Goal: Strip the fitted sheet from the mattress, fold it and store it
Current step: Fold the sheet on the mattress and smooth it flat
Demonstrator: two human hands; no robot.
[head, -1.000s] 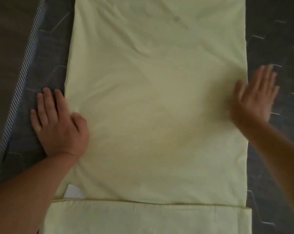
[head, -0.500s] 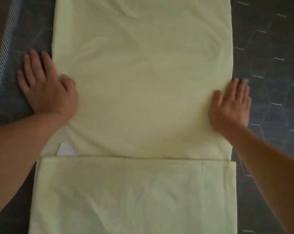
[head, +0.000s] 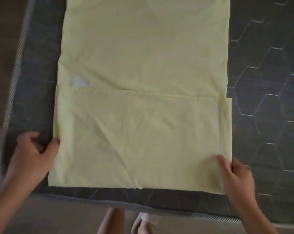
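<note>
**Folded sheet lying on bare mattress, hands at its near corners**

The dark grey quilted mattress (head: 264,78) is carrying the pale yellow fitted sheet (head: 142,61), which is lying flat as a long strip with its near end folded over itself. The right hand (head: 236,178) is pinching the sheet's right edge, thumb on top. The left hand (head: 32,155) is curling at the left edge with its thumb touching the cloth, but blur is hiding whether it is gripping. A small white label (head: 80,82) is peeking out at the fold.
</note>
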